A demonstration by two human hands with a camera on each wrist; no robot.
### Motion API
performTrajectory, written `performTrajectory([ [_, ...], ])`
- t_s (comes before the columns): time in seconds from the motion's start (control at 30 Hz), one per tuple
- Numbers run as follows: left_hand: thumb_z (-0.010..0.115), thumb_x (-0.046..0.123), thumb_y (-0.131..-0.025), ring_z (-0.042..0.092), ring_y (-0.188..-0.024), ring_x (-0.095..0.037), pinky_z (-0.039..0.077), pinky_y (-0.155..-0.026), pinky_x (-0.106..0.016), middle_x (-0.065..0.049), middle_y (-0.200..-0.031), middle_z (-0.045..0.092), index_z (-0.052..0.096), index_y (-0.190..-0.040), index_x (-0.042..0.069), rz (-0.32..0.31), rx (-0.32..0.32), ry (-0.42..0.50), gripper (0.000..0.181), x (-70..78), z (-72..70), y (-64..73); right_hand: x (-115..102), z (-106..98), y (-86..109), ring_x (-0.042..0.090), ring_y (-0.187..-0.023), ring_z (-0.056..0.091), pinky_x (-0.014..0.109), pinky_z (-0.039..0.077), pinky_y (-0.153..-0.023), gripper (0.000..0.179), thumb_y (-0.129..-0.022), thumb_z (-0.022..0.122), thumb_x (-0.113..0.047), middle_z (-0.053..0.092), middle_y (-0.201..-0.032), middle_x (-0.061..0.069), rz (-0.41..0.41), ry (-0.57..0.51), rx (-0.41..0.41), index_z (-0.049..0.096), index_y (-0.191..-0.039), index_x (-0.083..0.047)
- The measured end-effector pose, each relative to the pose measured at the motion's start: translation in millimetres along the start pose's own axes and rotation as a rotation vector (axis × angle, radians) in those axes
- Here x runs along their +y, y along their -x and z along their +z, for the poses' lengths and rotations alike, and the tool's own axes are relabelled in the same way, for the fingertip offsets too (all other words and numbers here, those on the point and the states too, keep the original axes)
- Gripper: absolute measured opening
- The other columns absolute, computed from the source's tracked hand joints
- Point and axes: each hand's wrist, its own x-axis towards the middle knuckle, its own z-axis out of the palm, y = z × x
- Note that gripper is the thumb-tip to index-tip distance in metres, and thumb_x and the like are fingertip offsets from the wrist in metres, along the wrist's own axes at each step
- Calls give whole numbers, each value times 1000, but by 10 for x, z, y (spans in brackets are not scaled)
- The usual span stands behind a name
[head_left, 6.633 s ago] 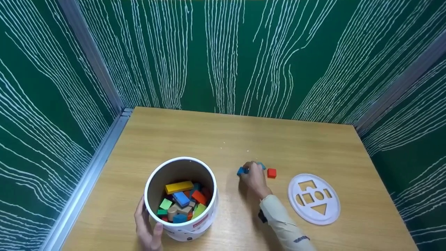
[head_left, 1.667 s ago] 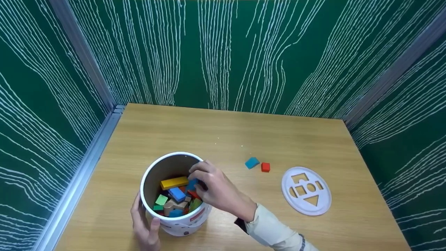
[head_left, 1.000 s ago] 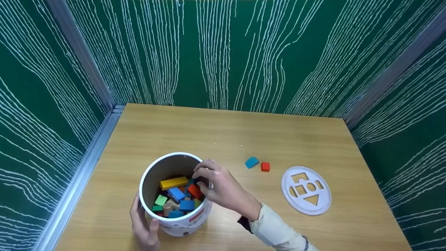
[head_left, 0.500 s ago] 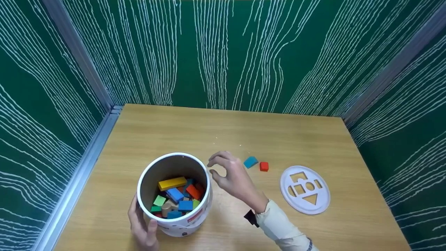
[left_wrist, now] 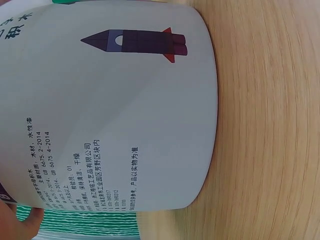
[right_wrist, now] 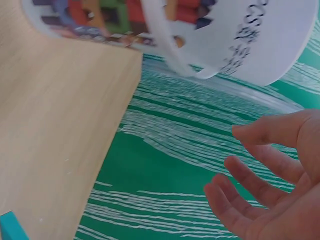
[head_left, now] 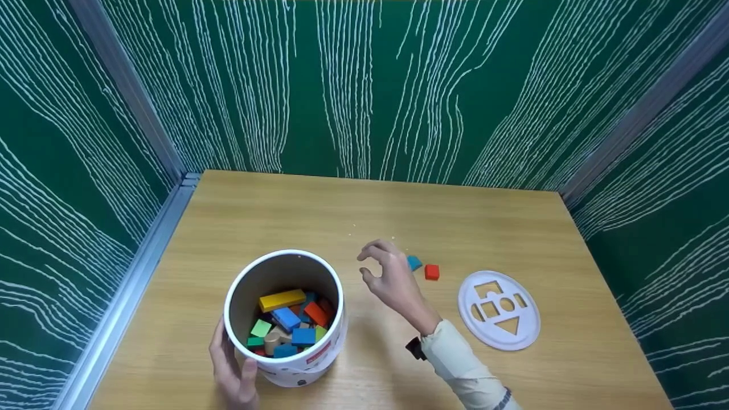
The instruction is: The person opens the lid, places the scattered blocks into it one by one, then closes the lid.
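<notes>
A white bucket (head_left: 340, 336) of wooden blocks stands on the table at the near left. My left hand (head_left: 232, 370) holds its left side, thumb at the near rim; in the left wrist view only fingertips (left_wrist: 22, 222) show at the bucket's edge. Inside are a yellow block (head_left: 282, 299), blue block (head_left: 303, 336), red block (head_left: 315, 312) and several others. My right hand (head_left: 396, 285) hovers right of the bucket, fingers loosely bent and holding nothing. Just beyond it lie a teal block (head_left: 414, 262), partly hidden by the hand, and a red cube (head_left: 431, 272).
A round white lid (head_left: 527, 333) with shaped holes lies flat on the table (head_left: 273, 210) to the right. Green walls (head_left: 398, 85) with white streaks enclose the back and sides. Tiny white specks dot the table near the middle.
My right hand carried a blue block from the table into the bucket and let it go on the pile. It then drew out to the right. My left hand stays on the bucket.
</notes>
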Motion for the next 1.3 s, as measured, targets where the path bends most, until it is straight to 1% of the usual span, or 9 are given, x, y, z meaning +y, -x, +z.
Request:
performTrajectory([
  [0.4,48,2,-85,35,-129,-16,27,-109,-23,-15,-144,36,32,-142,-2,12,-7,-25,59,-15,-5,-10,403,126,1,30,-98,57,44,50,-82,21,-69,72,6,63,-99,9,74,77,10,69,-86,-6],
  [0.47,48,2,-85,35,-129,-15,27,-108,-22,-14,-144,37,32,-142,-1,15,-6,-34,59,-15,-4,-11,472,143,6,32,-100,57,45,51,-79,23,-68,72,7,63,-101,10,90,98,12,68,-87,-6],
  [0.57,49,2,-83,37,-129,-18,28,-108,-23,-14,-143,39,34,-141,-3,43,11,-10,60,-18,4,-15,573,172,21,32,-103,55,45,52,-69,25,-68,72,5,61,-104,9,135,138,5,68,-89,-8],
  [0.63,50,3,-82,37,-129,-19,29,-108,-24,-12,-143,40,35,-141,-3,42,24,8,61,-10,10,-14,636,192,35,32,-104,55,46,52,-68,25,-67,72,5,60,-104,9,162,149,-2,68,-89,-7],
  [0.7,51,4,-81,37,-130,-20,29,-109,-27,-12,-143,41,37,-141,-2,31,34,26,62,1,15,-12,701,212,55,32,-104,54,46,52,-68,26,-67,72,5,60,-105,10,184,151,-10,68,-90,-7],
  [0.83,51,8,-84,37,-130,-16,28,-109,-26,-13,-143,40,37,-142,2,-25,35,-23,60,40,21,-7,834,252,95,35,-105,53,49,50,-78,25,-67,70,6,60,-108,14,212,143,-19,68,-90,-4],
  [0.93,50,9,-85,37,-129,-13,27,-108,-23,-15,-144,39,36,-142,3,-51,30,-64,59,58,25,-11,936,278,120,35,-104,53,48,50,-76,24,-68,69,5,59,-110,16,245,149,-24,68,-91,-3],
  [1.13,50,10,-86,36,-129,-11,26,-108,-23,-16,-145,38,35,-143,4,-65,20,-78,59,82,26,-15,1136,331,198,34,-101,54,46,51,-68,23,-72,66,5,57,-116,17,334,144,-36,68,-94,0],
  [1.3,50,12,-86,35,-129,-11,25,-109,-24,-14,-145,37,34,-143,5,-89,21,-84,60,129,30,-19,1261,378,246,37,-103,55,49,52,-76,23,-73,66,7,58,-112,18,353,140,-36,67,-95,1],
])
